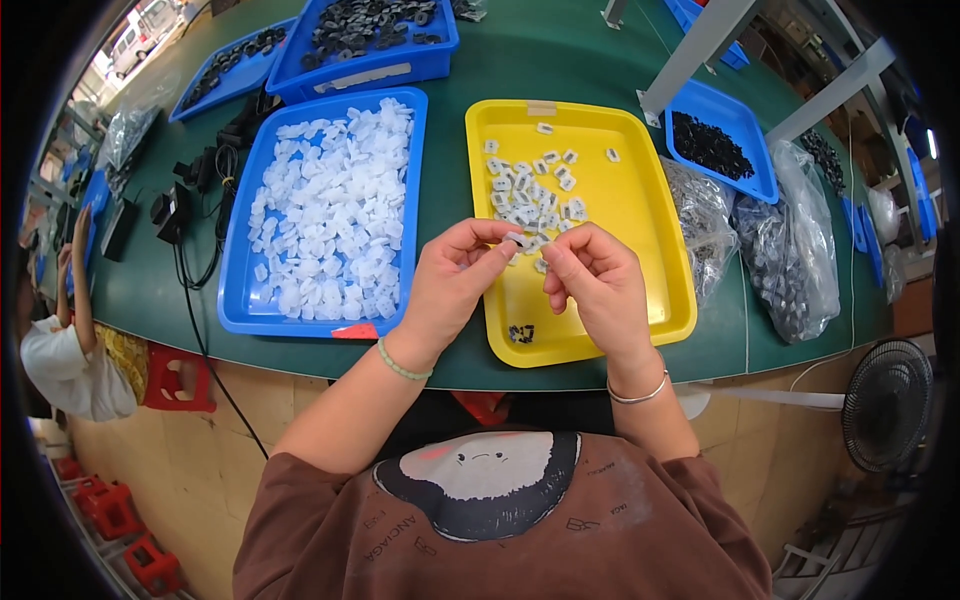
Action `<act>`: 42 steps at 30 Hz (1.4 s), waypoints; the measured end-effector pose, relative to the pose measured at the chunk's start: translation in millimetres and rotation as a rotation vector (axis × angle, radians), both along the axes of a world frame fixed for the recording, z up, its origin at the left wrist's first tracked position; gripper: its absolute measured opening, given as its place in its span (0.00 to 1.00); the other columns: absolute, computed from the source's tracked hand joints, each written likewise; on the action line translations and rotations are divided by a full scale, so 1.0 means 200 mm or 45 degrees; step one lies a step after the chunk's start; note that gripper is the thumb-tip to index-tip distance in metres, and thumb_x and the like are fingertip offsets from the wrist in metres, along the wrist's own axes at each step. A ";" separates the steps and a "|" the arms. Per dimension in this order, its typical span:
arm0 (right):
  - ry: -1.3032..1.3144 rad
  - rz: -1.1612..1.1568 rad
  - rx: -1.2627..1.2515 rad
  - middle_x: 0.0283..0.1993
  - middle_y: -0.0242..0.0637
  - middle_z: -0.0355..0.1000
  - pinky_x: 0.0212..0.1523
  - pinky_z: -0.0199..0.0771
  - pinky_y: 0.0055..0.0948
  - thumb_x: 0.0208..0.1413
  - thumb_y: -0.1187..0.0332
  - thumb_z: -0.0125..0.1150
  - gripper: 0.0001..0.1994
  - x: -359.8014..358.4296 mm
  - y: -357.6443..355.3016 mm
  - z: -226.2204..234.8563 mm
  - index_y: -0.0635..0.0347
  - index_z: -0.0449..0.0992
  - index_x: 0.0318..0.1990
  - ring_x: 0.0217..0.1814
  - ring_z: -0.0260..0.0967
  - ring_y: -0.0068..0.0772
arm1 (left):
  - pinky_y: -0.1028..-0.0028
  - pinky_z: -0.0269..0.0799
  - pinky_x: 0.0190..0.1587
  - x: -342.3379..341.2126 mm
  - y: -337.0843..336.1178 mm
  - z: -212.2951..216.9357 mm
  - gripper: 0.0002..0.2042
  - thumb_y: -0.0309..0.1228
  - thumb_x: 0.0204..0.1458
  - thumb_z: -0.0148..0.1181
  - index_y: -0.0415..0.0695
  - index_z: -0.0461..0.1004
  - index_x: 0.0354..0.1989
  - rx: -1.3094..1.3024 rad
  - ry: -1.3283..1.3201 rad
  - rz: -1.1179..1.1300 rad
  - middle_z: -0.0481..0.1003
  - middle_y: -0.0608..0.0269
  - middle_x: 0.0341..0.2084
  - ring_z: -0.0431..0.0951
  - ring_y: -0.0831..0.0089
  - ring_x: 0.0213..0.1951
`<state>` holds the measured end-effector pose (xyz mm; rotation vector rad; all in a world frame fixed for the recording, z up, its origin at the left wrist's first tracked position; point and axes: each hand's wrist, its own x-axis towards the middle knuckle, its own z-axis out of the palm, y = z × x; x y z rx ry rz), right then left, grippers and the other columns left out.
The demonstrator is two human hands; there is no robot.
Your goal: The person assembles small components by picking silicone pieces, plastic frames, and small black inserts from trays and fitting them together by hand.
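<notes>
The brown shirt (500,520) with its round cartoon print fills the lower edge, nearest the lens; from it both forearms rise to the hands, which meet over the near end of the yellow tray (655,215).

The left hand (450,280), a pale bead bracelet at its wrist, has thumb and forefinger drawn together on a small white clip (516,239); the other fingers curl loosely under. The right hand (595,280), with a thin metal bangle, is likewise closed to a pinch, its fingertips just beside the left's; whether it grips the same clip or a second part, too small to tell.

The clip looks like moulded plastic; I judge it very light, stiff and a little slick, unlikely to break but easy to flick away; best held by its flat sides between fingertip pads, as the left hand does.

More such clips lie scattered in the yellow tray; a heap of translucent white pieces fills the blue tray (235,270) to the left; bins of black parts (365,25) stand farther back on the green table (560,60); bags of dark parts (790,250) lie to the right.
</notes>
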<state>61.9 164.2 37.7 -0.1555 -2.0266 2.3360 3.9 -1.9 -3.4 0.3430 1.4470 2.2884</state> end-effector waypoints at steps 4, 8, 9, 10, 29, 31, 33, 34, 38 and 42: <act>0.060 -0.047 0.008 0.25 0.31 0.72 0.28 0.70 0.16 0.58 0.72 0.60 0.05 0.00 -0.01 -0.03 0.64 0.75 0.37 0.24 0.69 0.18 | 0.85 0.67 0.40 0.00 0.00 0.01 0.09 0.24 0.56 0.58 0.38 0.74 0.44 0.026 -0.019 -0.009 0.76 0.69 0.35 0.71 0.87 0.35; 0.119 -0.086 0.020 0.28 0.31 0.73 0.36 0.73 0.17 0.56 0.76 0.60 0.06 0.00 -0.02 -0.05 0.66 0.78 0.41 0.31 0.72 0.20 | 0.84 0.67 0.40 0.00 0.00 0.00 0.09 0.24 0.55 0.58 0.37 0.74 0.45 0.029 -0.037 0.007 0.76 0.69 0.35 0.71 0.86 0.35; 0.171 -0.077 0.051 0.29 0.32 0.74 0.39 0.73 0.18 0.56 0.77 0.60 0.07 0.00 -0.02 -0.06 0.66 0.78 0.42 0.33 0.72 0.20 | 0.84 0.67 0.41 0.00 0.01 0.00 0.10 0.24 0.55 0.58 0.37 0.74 0.45 0.038 -0.044 0.005 0.76 0.68 0.36 0.72 0.86 0.35; 0.171 -0.077 0.051 0.29 0.32 0.74 0.39 0.73 0.18 0.56 0.77 0.60 0.07 -0.01 -0.02 -0.07 0.66 0.78 0.42 0.33 0.72 0.20 | 0.84 0.67 0.41 -0.01 0.01 0.00 0.10 0.24 0.55 0.58 0.37 0.74 0.45 0.047 -0.051 0.003 0.76 0.68 0.36 0.72 0.86 0.36; 0.105 -0.140 0.021 0.33 0.31 0.73 0.37 0.72 0.16 0.55 0.78 0.60 0.06 -0.01 -0.04 -0.09 0.67 0.73 0.39 0.34 0.71 0.18 | 0.86 0.67 0.38 -0.01 0.02 -0.01 0.09 0.24 0.56 0.58 0.37 0.74 0.44 -0.013 0.041 -0.020 0.76 0.70 0.34 0.71 0.88 0.33; 0.129 -0.136 0.020 0.33 0.31 0.73 0.37 0.71 0.16 0.55 0.79 0.60 0.06 -0.01 -0.04 -0.09 0.67 0.72 0.39 0.34 0.70 0.17 | 0.86 0.67 0.37 -0.01 0.02 -0.01 0.09 0.24 0.56 0.58 0.36 0.74 0.44 -0.023 0.029 -0.027 0.76 0.70 0.34 0.71 0.88 0.33; 0.130 -0.130 0.070 0.32 0.30 0.73 0.37 0.71 0.16 0.54 0.79 0.61 0.05 -0.01 -0.03 -0.08 0.66 0.72 0.38 0.33 0.70 0.17 | 0.86 0.67 0.36 -0.01 0.02 -0.02 0.09 0.24 0.56 0.58 0.36 0.75 0.44 -0.037 0.035 -0.029 0.76 0.70 0.33 0.71 0.88 0.32; 0.131 -0.129 0.070 0.32 0.30 0.73 0.37 0.71 0.16 0.54 0.79 0.61 0.05 -0.01 -0.03 -0.08 0.66 0.72 0.38 0.33 0.70 0.17 | 0.86 0.67 0.36 -0.01 0.02 -0.02 0.09 0.24 0.56 0.57 0.36 0.75 0.43 -0.051 0.039 -0.031 0.76 0.70 0.33 0.71 0.89 0.32; 0.083 -0.103 0.064 0.32 0.30 0.72 0.36 0.71 0.16 0.53 0.79 0.61 0.05 -0.02 -0.02 -0.07 0.65 0.71 0.36 0.33 0.69 0.16 | 0.85 0.68 0.38 -0.01 0.02 -0.02 0.09 0.24 0.56 0.57 0.36 0.75 0.43 -0.089 0.066 -0.037 0.77 0.68 0.34 0.72 0.87 0.34; 0.105 -0.130 0.095 0.31 0.31 0.73 0.35 0.72 0.16 0.53 0.78 0.63 0.06 -0.03 -0.03 -0.06 0.65 0.72 0.37 0.33 0.70 0.17 | 0.81 0.69 0.45 0.00 0.00 0.02 0.10 0.26 0.58 0.55 0.36 0.76 0.44 -0.148 0.080 -0.073 0.78 0.65 0.37 0.73 0.82 0.39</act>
